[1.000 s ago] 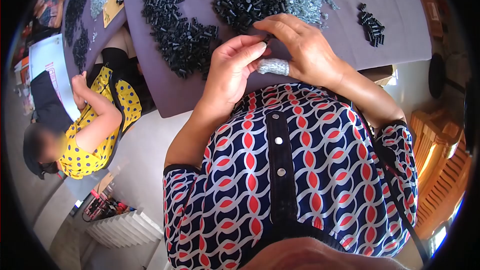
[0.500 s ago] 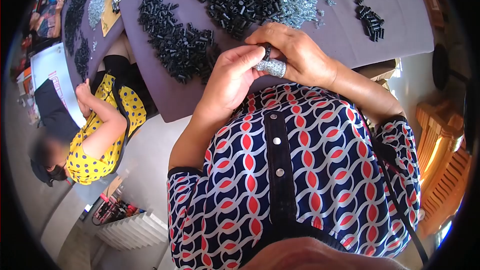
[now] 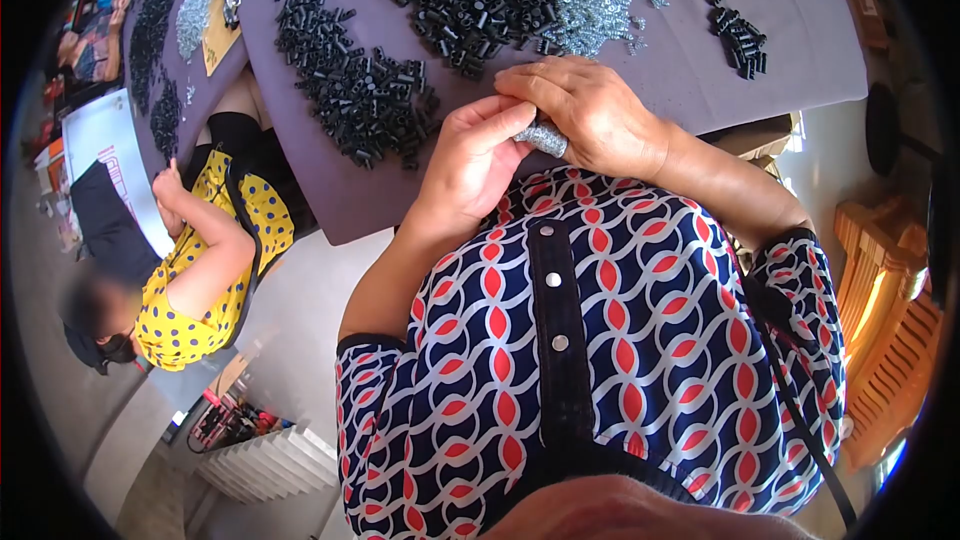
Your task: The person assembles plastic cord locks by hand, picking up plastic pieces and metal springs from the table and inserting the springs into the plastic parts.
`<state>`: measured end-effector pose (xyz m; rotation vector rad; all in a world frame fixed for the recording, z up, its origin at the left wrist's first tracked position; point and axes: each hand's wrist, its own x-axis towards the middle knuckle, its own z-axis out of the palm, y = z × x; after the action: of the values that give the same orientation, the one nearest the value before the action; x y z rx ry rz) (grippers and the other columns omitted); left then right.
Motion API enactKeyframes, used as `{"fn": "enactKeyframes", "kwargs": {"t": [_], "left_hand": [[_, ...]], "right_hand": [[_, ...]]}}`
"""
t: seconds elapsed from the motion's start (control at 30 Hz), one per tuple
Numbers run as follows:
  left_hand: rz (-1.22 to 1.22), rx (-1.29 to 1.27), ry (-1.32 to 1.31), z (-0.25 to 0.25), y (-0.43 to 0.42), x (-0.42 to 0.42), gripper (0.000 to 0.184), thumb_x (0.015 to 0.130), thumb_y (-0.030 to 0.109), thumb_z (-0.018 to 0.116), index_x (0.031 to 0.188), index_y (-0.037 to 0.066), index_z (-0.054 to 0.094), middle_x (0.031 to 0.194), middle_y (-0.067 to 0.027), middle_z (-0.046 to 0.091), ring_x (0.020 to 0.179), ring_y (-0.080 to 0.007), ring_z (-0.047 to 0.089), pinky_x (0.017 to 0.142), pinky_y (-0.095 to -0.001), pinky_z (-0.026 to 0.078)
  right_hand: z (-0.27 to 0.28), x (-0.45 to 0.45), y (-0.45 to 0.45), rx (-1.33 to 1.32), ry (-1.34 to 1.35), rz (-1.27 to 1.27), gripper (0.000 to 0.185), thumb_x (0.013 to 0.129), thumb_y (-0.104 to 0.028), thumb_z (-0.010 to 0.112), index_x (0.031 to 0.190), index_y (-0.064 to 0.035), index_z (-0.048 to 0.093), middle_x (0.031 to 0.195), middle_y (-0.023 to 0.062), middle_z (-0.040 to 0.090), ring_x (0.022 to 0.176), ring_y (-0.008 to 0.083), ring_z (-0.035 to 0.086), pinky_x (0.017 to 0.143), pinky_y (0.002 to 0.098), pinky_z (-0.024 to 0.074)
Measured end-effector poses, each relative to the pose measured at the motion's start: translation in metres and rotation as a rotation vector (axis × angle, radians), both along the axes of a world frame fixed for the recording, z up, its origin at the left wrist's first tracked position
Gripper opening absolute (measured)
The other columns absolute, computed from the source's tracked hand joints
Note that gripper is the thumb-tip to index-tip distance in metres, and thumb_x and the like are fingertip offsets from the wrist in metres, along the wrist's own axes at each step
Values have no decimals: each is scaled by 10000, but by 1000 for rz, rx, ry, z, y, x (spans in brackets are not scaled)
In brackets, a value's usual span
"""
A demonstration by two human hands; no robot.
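Nearest is the wearer's navy, white and red patterned shirt (image 3: 615, 330), with both arms (image 3: 705, 168) bent and reaching forward. The left hand (image 3: 468, 155) and right hand (image 3: 605, 125) meet at the tabletop's (image 3: 690, 90) near edge, right fingers arched over the left's; a grey cover (image 3: 544, 140) wraps the right thumb. The grip looks closed, but fingers hide whether it holds anything. Just beyond, black cylindrical pieces (image 3: 470, 10) lie heaped beside clear pieces (image 3: 598, 8), with a small black pile (image 3: 738, 38) farther right. Well left, a person (image 3: 200, 285) in yellow polka dots sits near a white panel (image 3: 95, 128); its pink lettering is unreadable.
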<state>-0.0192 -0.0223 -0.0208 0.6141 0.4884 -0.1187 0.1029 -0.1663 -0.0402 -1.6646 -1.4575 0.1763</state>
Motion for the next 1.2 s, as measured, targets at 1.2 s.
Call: {"fn": "enactKeyframes", "kwargs": {"t": [1.2], "left_hand": [[46,2082,-93,-6,72,-31,207,825,104,728,1017,35,693,1009,-104,678,932,-317,612,817,-408,495]], "right_hand": [[0,19,-12,-327,-356,-235,147,764,-39,683,908,-51,654,1501,107,447,1476,375,272,1182,569,266]]}}
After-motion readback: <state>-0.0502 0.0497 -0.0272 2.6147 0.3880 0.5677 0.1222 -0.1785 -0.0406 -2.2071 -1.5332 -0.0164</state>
